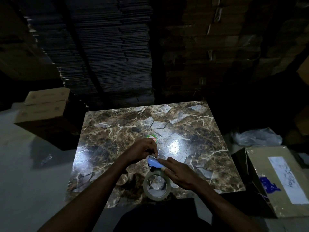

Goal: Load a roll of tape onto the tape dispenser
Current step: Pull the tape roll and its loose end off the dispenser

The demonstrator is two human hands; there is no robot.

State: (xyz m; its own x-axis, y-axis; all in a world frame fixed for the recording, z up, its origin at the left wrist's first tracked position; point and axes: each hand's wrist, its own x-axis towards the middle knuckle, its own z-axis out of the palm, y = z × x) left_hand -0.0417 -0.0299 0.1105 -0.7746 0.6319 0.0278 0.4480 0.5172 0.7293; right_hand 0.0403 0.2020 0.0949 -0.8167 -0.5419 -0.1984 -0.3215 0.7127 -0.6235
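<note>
— Near the worktop's front edge, what have your hands got?

— Your left hand (145, 150) is curled, its fingertips (155, 154) pinching something pale at the far end of the blue tape dispenser (154, 162). Your right hand (178, 174) lies flat with fingers straight, pressing along the dispenser's right side.

— And the roll?

— The clear tape roll (156, 185) sits directly behind the dispenser, towards you, close to the front edge of the marble-patterned worktop (209, 131). Whether it is seated on the dispenser you can't tell.

— Room to move?

— A round sticker (151, 137) lies just beyond your left hand. Off the right edge stand a labelled cardboard box (277, 180) and a plastic bag (257, 137); off the far-left corner, stacked boxes (45, 109).
</note>
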